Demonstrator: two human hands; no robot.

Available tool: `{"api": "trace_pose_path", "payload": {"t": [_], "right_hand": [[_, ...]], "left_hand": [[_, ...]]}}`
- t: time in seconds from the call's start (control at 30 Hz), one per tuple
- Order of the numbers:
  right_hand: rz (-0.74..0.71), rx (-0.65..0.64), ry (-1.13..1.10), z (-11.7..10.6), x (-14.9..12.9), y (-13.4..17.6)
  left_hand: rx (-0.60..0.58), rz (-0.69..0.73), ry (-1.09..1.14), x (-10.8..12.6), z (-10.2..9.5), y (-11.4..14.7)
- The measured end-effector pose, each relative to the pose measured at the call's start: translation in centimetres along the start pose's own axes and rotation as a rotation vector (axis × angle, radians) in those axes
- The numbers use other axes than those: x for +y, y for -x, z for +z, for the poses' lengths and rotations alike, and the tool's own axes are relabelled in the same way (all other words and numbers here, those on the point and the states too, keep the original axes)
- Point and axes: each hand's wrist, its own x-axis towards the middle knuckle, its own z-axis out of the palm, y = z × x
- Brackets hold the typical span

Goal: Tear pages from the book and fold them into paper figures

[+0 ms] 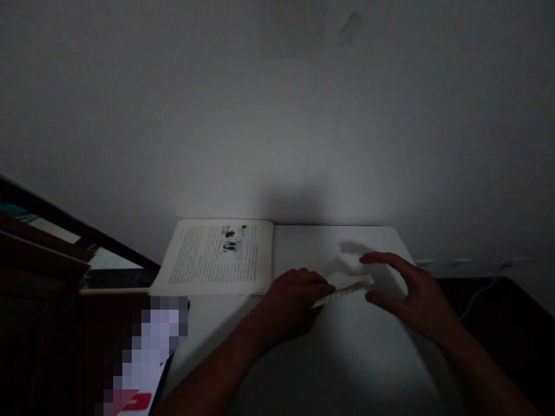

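Folded paper [347,287] juts right from our left hand [295,301], closed on 1 end; our right hand [416,292] gapes, empty, near the other. With 1 end unsupported, it could twist; a leftward knock could ruck the printed pages [212,260] beyond our grip.

Your left hand [295,303] grips with curled fingers [310,277] as your right hand [418,297] hovers, thumb [384,301] and forefinger [385,258] parted, forearms [225,358] angled inward

Folded paper [349,288] in left grip [298,301]
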Motion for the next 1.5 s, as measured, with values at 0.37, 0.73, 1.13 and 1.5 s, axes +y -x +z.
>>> {"api": "trace_pose_path", "payload": {"t": [0.37, 0.73, 1.13, 1.5], "right_hand": [[0.454, -0.18, -1.038, 2.1, 0.6, -0.2], [0.498, -0.471, -1.114, 3.4, -0.5, 0.3], [0.494, -0.188, -1.17, 5.3, -1.6, 0.4], [0.466, 0.123, -1.083, 8.7, -3.4, 0.9]], "left_hand": [[0.325, 0.193, -0.142, -1.4, -1.3, 0.2], [0.452, 0.095, -0.333, -1.9, -1.8, 1.4], [0.726, -0.126, -0.001, -2.1, -0.6, 1.1], [0.465, -0.522, 0.853, 1.1, 4.1, 0.4]]}}
